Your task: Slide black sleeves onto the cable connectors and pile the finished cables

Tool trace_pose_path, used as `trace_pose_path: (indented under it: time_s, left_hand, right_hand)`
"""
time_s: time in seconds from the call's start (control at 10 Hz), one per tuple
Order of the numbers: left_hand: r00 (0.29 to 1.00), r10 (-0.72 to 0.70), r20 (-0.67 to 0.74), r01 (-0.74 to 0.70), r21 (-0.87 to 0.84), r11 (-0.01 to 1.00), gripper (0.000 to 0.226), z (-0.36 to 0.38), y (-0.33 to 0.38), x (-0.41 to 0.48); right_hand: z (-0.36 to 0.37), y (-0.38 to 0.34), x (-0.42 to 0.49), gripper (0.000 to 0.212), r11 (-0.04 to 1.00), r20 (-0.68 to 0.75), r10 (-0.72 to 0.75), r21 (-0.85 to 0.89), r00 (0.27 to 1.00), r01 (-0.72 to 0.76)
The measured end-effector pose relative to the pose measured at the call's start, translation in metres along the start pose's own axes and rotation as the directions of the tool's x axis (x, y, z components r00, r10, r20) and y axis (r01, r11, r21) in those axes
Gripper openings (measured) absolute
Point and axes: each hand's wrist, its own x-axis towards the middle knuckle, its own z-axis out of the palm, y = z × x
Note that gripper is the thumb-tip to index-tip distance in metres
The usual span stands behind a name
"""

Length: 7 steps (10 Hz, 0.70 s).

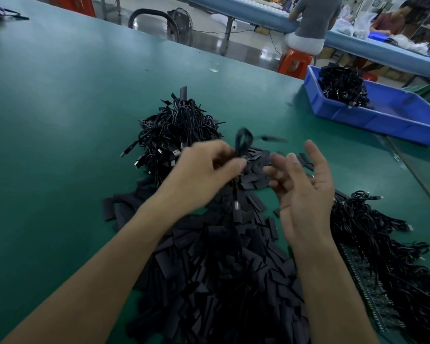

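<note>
My left hand point(204, 170) pinches a black cable point(242, 141) whose loop stands blurred above the fingers, while its connector end point(236, 207) hangs below the hand. My right hand point(301, 184) is just to the right, palm turned up, fingers spread and relaxed, holding nothing. A large heap of flat black sleeves point(221, 264) lies under both forearms. Behind my left hand sits a pile of black cables point(174, 135) with bare metal connectors showing. Another pile of cables point(372, 234) lies to the right of my right forearm.
The green table point(60, 120) stretches left and back. A blue bin point(382, 115) holding more black cables stands at the back right. Beyond the table edge, two people sit at a blue bench, one on an orange stool point(294, 63).
</note>
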Motion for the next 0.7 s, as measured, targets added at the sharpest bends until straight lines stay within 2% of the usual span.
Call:
trace_pose_path:
  time_s: [0.1,0.2,0.3,0.4,0.5,0.6,0.7]
  left_hand:
    - [0.955,-0.009,-0.296,0.001,-0.028,1.000,0.011,-0.018,0.004,0.011]
    - [0.858,-0.009,-0.513,0.052,0.071,0.996,0.019,-0.042,0.003,0.033]
    - [0.854,-0.048,-0.518,0.163,0.178,0.970,0.034,-0.056,-0.004,0.061]
    - [0.876,-0.081,-0.476,0.247,0.297,0.922,0.042,-0.053,-0.018,0.081]
    - [0.861,-0.088,-0.502,0.320,0.398,0.860,0.042,-0.042,-0.028,0.086]
    - [0.831,-0.069,-0.552,0.332,0.391,0.858,0.042,-0.034,-0.028,0.084]
    - [0.773,0.107,-0.625,0.127,0.319,0.939,0.031,-0.024,-0.028,0.064]
  right_hand:
    - [-0.002,0.003,-0.002,0.033,0.993,0.011,0.067,-0.101,0.998,-0.065]
    - [-0.006,0.008,-0.005,0.025,0.977,0.001,0.105,-0.187,0.994,-0.103]
    - [-0.008,0.012,-0.009,0.020,0.965,0.025,0.129,-0.233,0.991,-0.119]
    - [-0.008,0.012,-0.012,0.016,0.961,0.057,0.151,-0.241,0.987,-0.133]
    - [-0.007,0.005,-0.016,0.016,0.949,0.089,0.171,-0.282,0.981,-0.140]
    - [-0.003,-0.013,-0.019,0.016,0.941,0.131,0.137,-0.327,0.982,-0.088]
    - [-0.004,-0.052,-0.024,0.014,0.971,0.217,-0.070,-0.210,0.974,0.117]
